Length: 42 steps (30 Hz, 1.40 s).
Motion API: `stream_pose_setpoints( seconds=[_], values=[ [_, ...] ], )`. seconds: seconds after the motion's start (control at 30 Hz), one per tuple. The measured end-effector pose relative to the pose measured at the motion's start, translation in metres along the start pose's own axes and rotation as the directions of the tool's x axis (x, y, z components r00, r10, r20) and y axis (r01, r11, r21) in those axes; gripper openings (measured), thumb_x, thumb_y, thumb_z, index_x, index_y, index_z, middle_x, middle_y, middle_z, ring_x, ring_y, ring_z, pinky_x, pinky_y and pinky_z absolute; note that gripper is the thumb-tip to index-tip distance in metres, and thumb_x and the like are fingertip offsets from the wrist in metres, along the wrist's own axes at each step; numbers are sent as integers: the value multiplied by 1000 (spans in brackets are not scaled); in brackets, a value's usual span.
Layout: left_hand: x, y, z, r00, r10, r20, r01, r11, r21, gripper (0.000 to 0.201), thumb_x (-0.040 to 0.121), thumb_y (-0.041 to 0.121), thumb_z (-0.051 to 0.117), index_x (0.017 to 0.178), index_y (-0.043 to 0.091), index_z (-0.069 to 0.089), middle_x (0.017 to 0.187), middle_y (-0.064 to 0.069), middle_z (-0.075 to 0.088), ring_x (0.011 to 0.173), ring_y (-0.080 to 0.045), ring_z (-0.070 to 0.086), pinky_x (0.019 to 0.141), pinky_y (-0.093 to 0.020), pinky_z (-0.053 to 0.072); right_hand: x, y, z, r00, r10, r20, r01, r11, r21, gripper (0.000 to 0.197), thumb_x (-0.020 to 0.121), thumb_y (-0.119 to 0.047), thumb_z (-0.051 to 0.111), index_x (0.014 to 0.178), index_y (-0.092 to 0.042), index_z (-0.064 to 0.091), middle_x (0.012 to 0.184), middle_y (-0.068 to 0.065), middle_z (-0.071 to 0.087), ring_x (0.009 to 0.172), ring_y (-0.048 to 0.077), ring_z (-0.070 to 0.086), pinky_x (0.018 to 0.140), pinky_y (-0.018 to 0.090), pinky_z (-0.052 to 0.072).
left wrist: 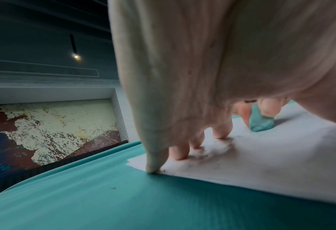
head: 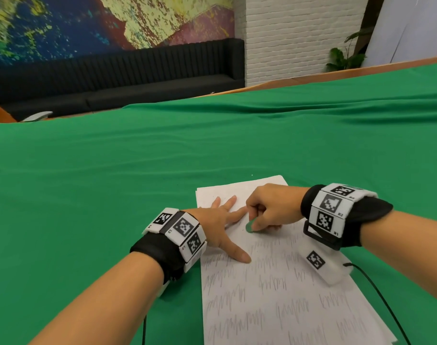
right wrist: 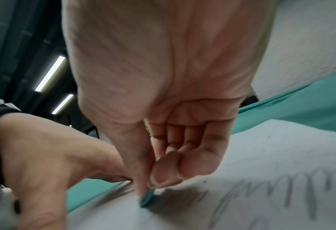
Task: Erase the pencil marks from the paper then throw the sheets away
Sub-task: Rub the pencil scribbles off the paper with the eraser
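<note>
A stack of white sheets (head: 282, 290) covered with grey pencil scribbles lies on the green cloth at the lower right. My left hand (head: 222, 220) lies flat on the upper part of the sheets (left wrist: 261, 163), fingers spread and thumb pointing right. My right hand (head: 269, 210) pinches a small green eraser (head: 249, 226) between thumb and fingers, its tip touching the paper just right of the left index finger. In the left wrist view the eraser (left wrist: 260, 123) stands on the paper beyond my fingers. In the right wrist view the eraser (right wrist: 146, 199) meets the sheet (right wrist: 242, 194) next to scribbles.
The green cloth (head: 138, 183) covers a wide table with a wooden edge (head: 287, 82) at the back. A black sofa (head: 118, 78) and a plant (head: 341, 56) stand beyond it. Black cables (head: 376, 290) trail from my wrists over the cloth.
</note>
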<state>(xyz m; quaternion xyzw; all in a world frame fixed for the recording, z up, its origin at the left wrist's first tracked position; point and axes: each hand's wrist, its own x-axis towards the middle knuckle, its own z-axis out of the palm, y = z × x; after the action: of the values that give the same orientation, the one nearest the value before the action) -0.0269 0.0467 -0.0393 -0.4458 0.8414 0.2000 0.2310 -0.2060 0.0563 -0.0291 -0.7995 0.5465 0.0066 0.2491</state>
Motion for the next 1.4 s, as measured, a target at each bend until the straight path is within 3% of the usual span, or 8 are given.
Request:
stream_pose_setpoints(
  seconds=[0.3,0.43,0.57,0.73,0.9,1.03,1.2,1.4],
  values=[
    [0,1,0,1000,-4,3,4,1000,8,114,73,71,67,152,46,-11,158,16,-28,147,-15,-24,121,-56,8,-6,1,-5,998,4,59,-3,999,-33,21,87,-31,72,77,-16,61,65,-2,64,47,6,55,53,19,46],
    [-1,2,-1,1000,-7,6,7,1000,9,114,74,71,67,151,46,-13,159,15,-27,148,-16,-23,120,-57,7,-4,3,-7,996,11,-89,-24,990,-142,19,86,-29,71,76,-16,60,64,-9,58,54,4,51,56,22,43],
    [-1,0,0,1000,-1,-4,1,1000,2,115,73,71,68,151,46,-12,159,15,-27,148,-16,-23,121,-56,6,-12,4,-5,994,9,111,-10,1000,4,19,86,-25,72,77,-14,61,66,-1,66,47,7,56,54,21,49],
    [-2,1,0,1000,-1,-9,1,1000,1,114,73,70,68,151,46,-12,159,15,-26,148,-16,-22,121,-55,7,-11,11,-7,998,38,-42,-42,995,-93,21,85,-28,72,73,-17,58,63,-3,65,45,3,54,54,22,47],
    [0,0,0,1000,-4,-1,4,1000,14,115,72,71,68,151,47,-13,159,16,-27,148,-16,-23,120,-57,8,-16,3,-5,992,-1,126,0,1000,4,18,85,-24,74,77,-13,62,70,2,68,47,7,56,52,21,48],
    [-1,2,-1,1000,-13,-2,13,1000,8,115,72,71,68,151,47,-12,159,16,-27,148,-16,-23,120,-57,8,-10,10,-10,997,36,-71,-45,991,-126,20,85,-27,72,73,-17,60,62,-8,59,51,5,52,55,22,45],
    [0,1,-1,1000,-6,6,6,1000,17,115,73,71,68,151,46,-13,158,16,-28,147,-16,-24,120,-57,7,-15,3,-1,996,-17,83,16,1000,16,17,86,-26,73,77,-16,62,66,-5,64,48,5,56,52,18,47],
    [0,0,0,1000,-12,11,12,1000,21,114,73,72,67,150,47,-14,158,16,-28,147,-16,-24,120,-57,7,-8,11,-8,997,31,-76,-39,994,-100,19,87,-27,70,74,-18,59,66,-8,60,56,4,51,56,21,42]
  ],
)
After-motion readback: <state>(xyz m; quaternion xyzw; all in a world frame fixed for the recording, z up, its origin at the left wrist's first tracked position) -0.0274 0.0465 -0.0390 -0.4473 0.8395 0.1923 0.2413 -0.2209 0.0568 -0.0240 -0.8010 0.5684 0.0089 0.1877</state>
